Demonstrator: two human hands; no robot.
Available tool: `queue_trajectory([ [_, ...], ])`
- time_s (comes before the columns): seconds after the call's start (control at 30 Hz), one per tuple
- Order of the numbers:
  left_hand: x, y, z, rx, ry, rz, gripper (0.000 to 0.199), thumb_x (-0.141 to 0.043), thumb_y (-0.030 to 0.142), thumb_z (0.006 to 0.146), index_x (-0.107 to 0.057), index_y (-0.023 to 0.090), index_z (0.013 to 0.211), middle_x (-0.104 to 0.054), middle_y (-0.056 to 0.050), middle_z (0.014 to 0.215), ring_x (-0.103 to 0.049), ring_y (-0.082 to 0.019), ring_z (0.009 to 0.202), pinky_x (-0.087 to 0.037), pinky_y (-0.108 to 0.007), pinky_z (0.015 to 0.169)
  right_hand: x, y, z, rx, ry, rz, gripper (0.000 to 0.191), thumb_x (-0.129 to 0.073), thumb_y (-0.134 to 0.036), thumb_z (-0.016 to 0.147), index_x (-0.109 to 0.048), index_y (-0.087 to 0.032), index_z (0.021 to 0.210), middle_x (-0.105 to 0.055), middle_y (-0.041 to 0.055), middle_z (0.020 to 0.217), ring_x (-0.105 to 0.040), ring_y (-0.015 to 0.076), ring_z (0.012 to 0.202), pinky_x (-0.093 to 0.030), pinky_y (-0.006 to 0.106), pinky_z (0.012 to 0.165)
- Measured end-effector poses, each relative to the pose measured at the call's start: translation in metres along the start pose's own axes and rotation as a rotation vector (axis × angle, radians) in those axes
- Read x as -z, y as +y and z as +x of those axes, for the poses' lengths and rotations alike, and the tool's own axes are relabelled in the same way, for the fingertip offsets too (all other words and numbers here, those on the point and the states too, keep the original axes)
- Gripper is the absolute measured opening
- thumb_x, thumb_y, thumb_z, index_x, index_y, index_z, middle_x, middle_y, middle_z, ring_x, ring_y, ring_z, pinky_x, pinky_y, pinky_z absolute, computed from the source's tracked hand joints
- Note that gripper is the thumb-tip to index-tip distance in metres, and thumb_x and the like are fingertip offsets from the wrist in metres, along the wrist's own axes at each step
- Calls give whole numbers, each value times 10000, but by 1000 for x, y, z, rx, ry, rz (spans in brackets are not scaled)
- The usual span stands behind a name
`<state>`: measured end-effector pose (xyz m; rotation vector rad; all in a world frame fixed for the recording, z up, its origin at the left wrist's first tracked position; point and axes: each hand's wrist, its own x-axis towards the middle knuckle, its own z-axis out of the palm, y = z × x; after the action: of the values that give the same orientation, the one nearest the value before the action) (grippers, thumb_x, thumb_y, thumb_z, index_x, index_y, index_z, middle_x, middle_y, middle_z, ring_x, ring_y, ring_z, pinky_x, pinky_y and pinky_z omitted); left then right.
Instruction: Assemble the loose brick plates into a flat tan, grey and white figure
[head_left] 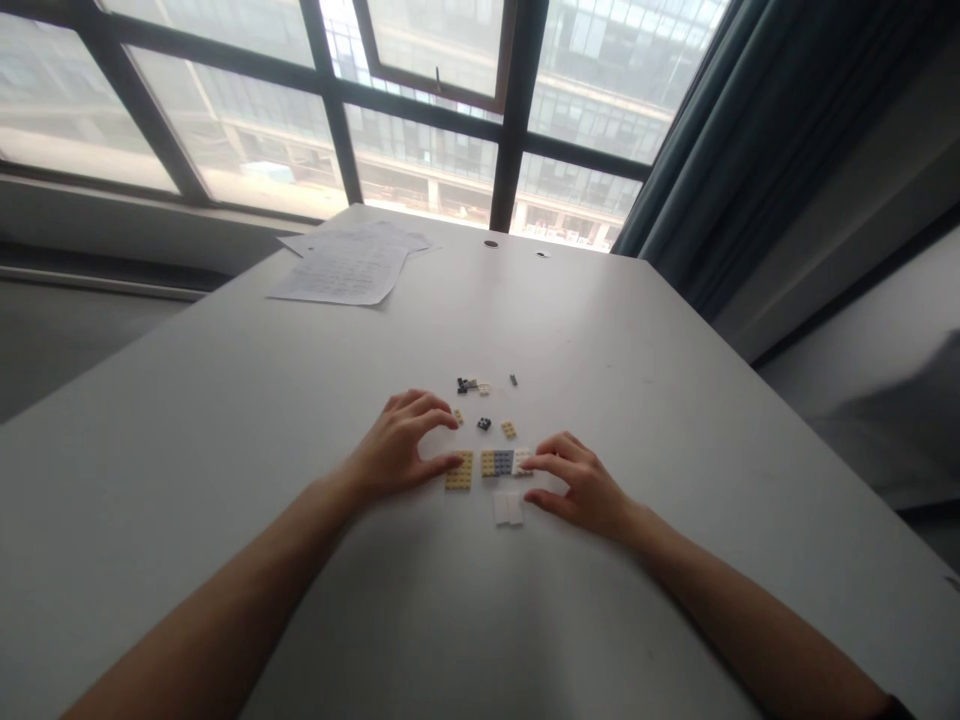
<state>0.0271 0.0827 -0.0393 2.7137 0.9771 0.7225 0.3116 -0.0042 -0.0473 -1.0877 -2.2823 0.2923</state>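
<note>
My left hand (pixel 409 440) rests with thumb and fingers apart, its thumb tip at a tan studded plate (pixel 460 472) and its index fingertip near a small tan piece (pixel 458 416). My right hand (pixel 574 480) has its fingers spread, the index fingertip at a white studded piece (pixel 521 462). That piece lies in a row with a blue-grey studded piece (pixel 503 463) and a tan one (pixel 488 463). Below the row are flat white pieces (pixel 508 508), close to my right thumb. A dark piece (pixel 484 424) and another small tan piece (pixel 508 429) lie above the row.
Farther back on the white table (pixel 570 340) are small dark pieces (pixel 463 385), a whitish piece (pixel 484 388) and a small grey piece (pixel 514 380). Printed papers (pixel 345 270) lie at the back left. Windows and a dark curtain (pixel 720 140) stand beyond the table.
</note>
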Motion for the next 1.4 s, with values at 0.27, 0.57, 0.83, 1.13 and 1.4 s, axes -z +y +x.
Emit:
queue_trajectory([
  [0.27,8,15,-2,-57,-214,41,471,-703,559,671,-621,233,1001,-619,-66,1039,-537,-250,982,-381,-386,884,-5,11,-5,-51,31,-18,265,-639,-364,832,-650,-228,1058,-606,74,940,-552,214,902,-503,377,814],
  [0.57,4,19,-2,-58,-191,61,321,-669,474,728,-621,233,934,-623,-53,980,-546,-239,941,-402,-378,850,-6,10,-4,-52,27,-26,247,-630,-347,836,-649,-225,1050,-610,76,942,-550,214,907,-499,380,818],
  [0.83,-2,24,-2,-79,-141,70,316,-675,471,725,-623,230,924,-625,-66,1012,-544,-257,979,-416,-392,850,-7,9,-3,-54,22,-31,246,-638,-336,830,-651,-231,1053,-612,71,944,-547,215,909,-497,378,824],
  [1.13,-3,25,-1,-75,-167,93,352,-671,507,737,-614,224,939,-617,-72,1033,-534,-262,989,-405,-411,879,-6,9,-3,-45,7,-44,248,-630,-340,837,-648,-222,1055,-610,74,946,-539,215,903,-494,378,824],
  [1.4,-4,16,-3,-68,-119,41,454,-648,580,737,-618,220,1012,-630,-79,1061,-535,-258,1016,-404,-400,883,-9,-4,-1,12,-23,-24,310,-634,-415,830,-646,-212,1065,-619,79,964,-546,210,915,-477,367,854],
])
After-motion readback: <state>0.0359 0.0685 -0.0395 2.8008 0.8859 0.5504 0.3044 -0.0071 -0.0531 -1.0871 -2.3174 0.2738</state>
